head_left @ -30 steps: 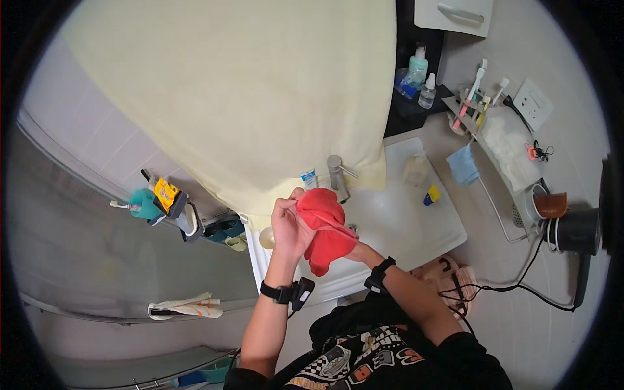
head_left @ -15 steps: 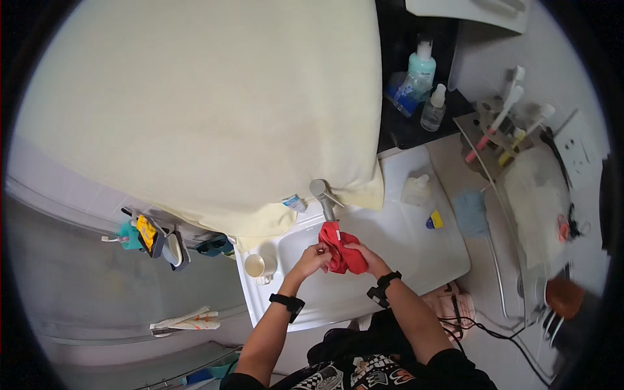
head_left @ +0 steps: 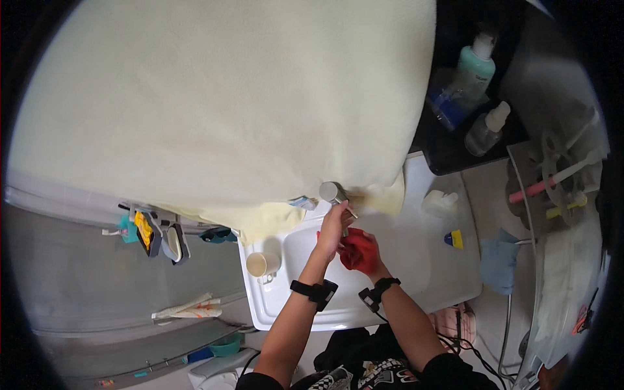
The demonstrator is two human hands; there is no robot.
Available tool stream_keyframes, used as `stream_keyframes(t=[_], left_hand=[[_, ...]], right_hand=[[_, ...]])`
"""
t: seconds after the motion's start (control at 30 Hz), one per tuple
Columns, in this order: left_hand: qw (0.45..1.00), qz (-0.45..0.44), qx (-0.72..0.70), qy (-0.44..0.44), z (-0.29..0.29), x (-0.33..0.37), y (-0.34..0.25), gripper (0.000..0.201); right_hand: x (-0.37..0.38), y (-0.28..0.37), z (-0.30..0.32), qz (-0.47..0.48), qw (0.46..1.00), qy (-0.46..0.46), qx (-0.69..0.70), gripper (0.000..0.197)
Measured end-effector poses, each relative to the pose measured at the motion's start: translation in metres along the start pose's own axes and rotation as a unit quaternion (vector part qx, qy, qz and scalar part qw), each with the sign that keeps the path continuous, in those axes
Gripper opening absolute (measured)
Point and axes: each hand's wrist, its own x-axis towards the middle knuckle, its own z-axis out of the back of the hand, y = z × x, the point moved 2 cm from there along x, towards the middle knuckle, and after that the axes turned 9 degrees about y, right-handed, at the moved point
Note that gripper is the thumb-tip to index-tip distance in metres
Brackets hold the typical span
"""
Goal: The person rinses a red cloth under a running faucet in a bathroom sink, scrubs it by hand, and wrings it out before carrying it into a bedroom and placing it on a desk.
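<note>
A white, glossy sink (head_left: 416,273) is seen from above, with two bare hands over its middle. A red cloth (head_left: 359,252), soft and bunched into thick folds, is held beside the spout near the back edge, apparently so that it sits where water would fall. Most of the right hand (head_left: 379,272) is covered by the cloth; only its heel shows, so how far the fingers are curled cannot be told. The left hand (head_left: 333,229) is raised to the lever (head_left: 351,209) of the round-topped metal faucet (head_left: 329,191); whether the lever is gripped or merely touched cannot be made out.

A cream, smooth-walled mug (head_left: 262,264) is set by the left edge, seemingly to be kept clear of the bowl. At the back edge, left of the faucet, a small tube (head_left: 302,203) is laid. A translucent bottle (head_left: 441,201) is placed toward the back right corner, and a yellow-and-blue item (head_left: 453,239) near the right edge. Behind, a broad cream fabric (head_left: 227,130) is draped, its lower hem gathered softly against the sink.
</note>
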Motion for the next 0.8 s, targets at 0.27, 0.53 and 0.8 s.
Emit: stream_keyframes(t=[0.27,0.53,0.8], left_hand=[[0.931,0.017,-0.346,0.114,0.000,-0.013,-0.020,0.042],[0.983,0.055,0.077,-0.159,0.097,-0.014,0.162,0.032],[0.874,0.120,-0.352,0.314,0.067,0.029,0.190,0.052]], right_hand=[[0.000,0.016,-0.004,-0.035,0.973,-0.214,-0.086,0.052],[0.002,0.009,-0.013,-0.169,0.933,-0.255,-0.189,0.049],[-0.011,0.026,0.015,-0.100,0.766,-0.344,-0.533,0.071]])
